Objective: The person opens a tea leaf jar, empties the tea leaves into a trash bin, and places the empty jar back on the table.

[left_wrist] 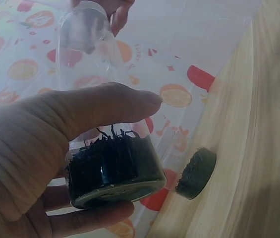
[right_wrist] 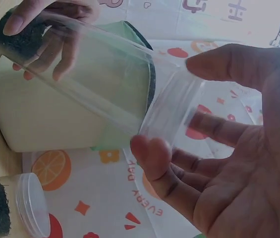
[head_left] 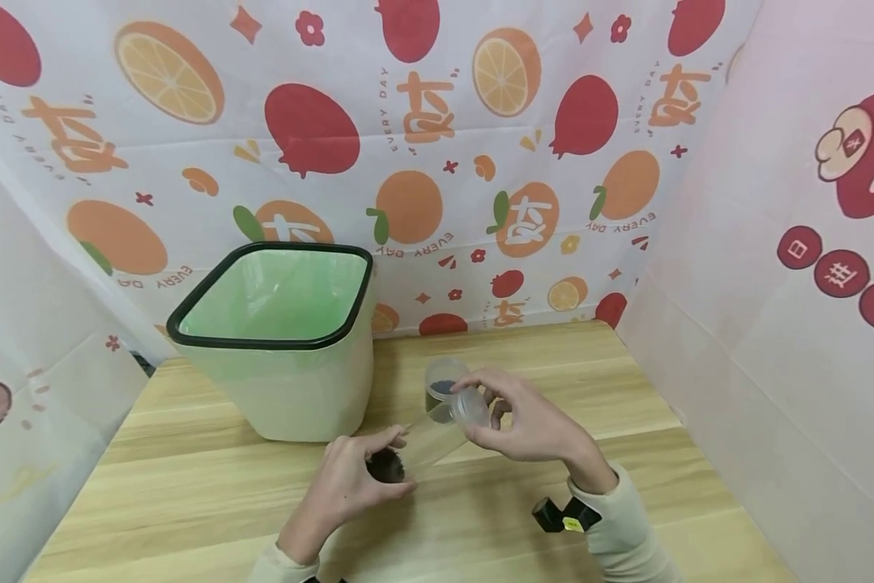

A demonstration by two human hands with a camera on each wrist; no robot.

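A tall clear plastic jar [head_left: 433,440] is held tilted between both hands, with dark shredded dried leaves [left_wrist: 112,161] gathered at its bottom. My left hand [head_left: 349,479] grips the jar's lower end, thumb on one side and fingers on the other. At the upper end, my right hand [head_left: 524,417] pinches the clear screw lid [right_wrist: 172,101] by its rim between thumb and fingers. The lid sits on the jar's mouth. Just behind the tilted jar, a shorter clear jar [head_left: 440,376] with dark contents stands upright on the table.
A pale green bin [head_left: 313,389] with a black rim stands at the left back of the wooden table [head_left: 189,486]. Fruit-patterned cloth [head_left: 437,300] hangs behind it, and a pale printed sheet [head_left: 757,364] hangs on the right. A dark device is strapped to the right wrist.
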